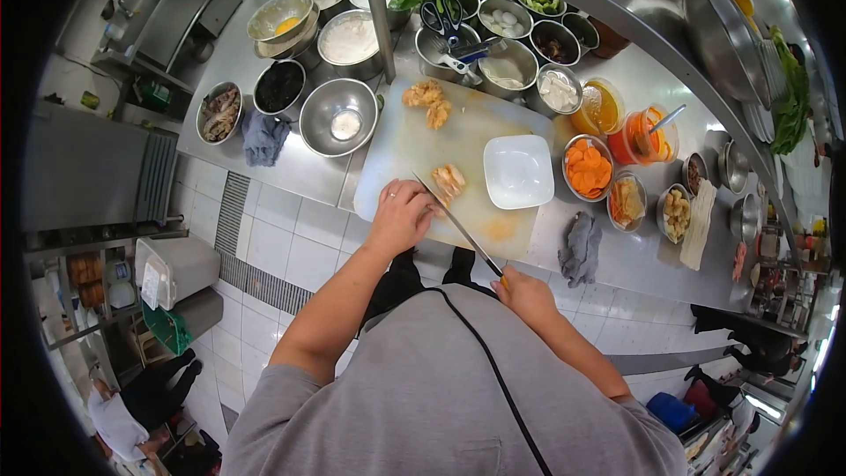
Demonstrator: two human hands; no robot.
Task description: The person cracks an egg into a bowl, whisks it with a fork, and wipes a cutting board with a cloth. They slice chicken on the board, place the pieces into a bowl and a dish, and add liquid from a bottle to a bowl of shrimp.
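My right hand [526, 295] is wrapped round the yellow handle of a long kitchen knife [464, 234]. The blade points up and left across a white cutting board [379, 159]. My left hand [405, 213] is closed on the board at the blade's tip end, fingers curled; whatever lies under the fingertips is hidden. Just beyond the blade lie sliced pieces of pale orange food [448, 182], perhaps cooked chicken. Farther back on the board sits a golden, lumpy piece of similar food [427, 103]. To its right stands a white square bowl [519, 173], with nothing seen inside.
Metal bowls crowd the counter's back, one holding scissors [443, 22]. On the right are sliced carrots [588, 169] and an orange sauce tub [639, 134]. Grey cloths [579, 249] lie at the front edge. A steel shelf [617, 18] overhangs. Other people are at the lower left and right.
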